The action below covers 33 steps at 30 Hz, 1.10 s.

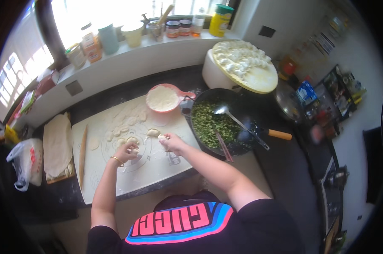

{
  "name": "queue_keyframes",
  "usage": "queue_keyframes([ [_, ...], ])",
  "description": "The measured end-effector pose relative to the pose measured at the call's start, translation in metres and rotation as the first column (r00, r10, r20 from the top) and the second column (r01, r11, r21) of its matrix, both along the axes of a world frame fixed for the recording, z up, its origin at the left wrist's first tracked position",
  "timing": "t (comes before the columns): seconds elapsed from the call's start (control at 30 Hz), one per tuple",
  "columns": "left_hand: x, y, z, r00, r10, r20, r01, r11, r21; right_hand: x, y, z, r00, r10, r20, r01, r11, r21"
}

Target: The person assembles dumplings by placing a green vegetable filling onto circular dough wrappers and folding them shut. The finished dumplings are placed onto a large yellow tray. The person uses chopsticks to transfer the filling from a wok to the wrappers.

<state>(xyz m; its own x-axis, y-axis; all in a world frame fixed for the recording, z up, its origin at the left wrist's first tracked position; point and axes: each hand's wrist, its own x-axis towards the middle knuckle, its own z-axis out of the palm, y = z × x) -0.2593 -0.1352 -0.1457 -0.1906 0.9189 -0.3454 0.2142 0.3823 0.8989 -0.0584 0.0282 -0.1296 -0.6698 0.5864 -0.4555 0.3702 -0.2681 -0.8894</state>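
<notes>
My right hand (pixel 173 144) is raised over the white dough mat (pixel 153 173), its fingers pinched on a pale dumpling (pixel 162 137). To its left, my left hand (pixel 126 153) is curled around another dumpling (pixel 134 150) low over the mat; the fingers partly hide it. A folded dumpling (pixel 153 132) lies between and just beyond the hands. Small pieces of dough (pixel 123 128) and flat wrappers (pixel 132 113) are spread across the far part of the mat. A rolling pin (pixel 83 154) lies along the mat's left side.
A pink-rimmed bowl of flour (pixel 164 98) stands at the mat's far edge. On the right, a dark wok (pixel 242 137) holds chopped green filling (pixel 210 122), a metal spoon (pixel 238 120) and chopsticks (pixel 223 146). Behind it rests a round tray (pixel 259 80) of dumplings. A cloth-covered board (pixel 58 144) lies left.
</notes>
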Motion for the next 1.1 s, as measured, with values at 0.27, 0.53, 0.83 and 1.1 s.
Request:
queue_keyframes([
  [0.27,0.095,0.139,0.138,0.937,-0.332,0.108,0.318,0.94,0.125,0.188,0.146,0.173,0.943,-0.1,-0.316,0.071,0.992,-0.099],
  [0.53,0.246,0.317,0.233,0.793,-0.496,-0.354,0.597,0.751,0.284,0.336,0.389,0.217,0.847,-0.508,-0.159,0.532,0.802,0.272],
  [0.83,0.313,0.468,0.236,0.526,-0.279,-0.803,0.699,0.679,0.222,0.327,0.541,0.211,0.865,-0.501,0.016,0.426,0.752,0.503],
  [1.1,0.309,0.492,0.223,0.239,-0.333,-0.912,0.692,0.718,-0.081,0.296,0.577,0.21,0.802,-0.557,0.219,0.267,0.66,0.702],
])
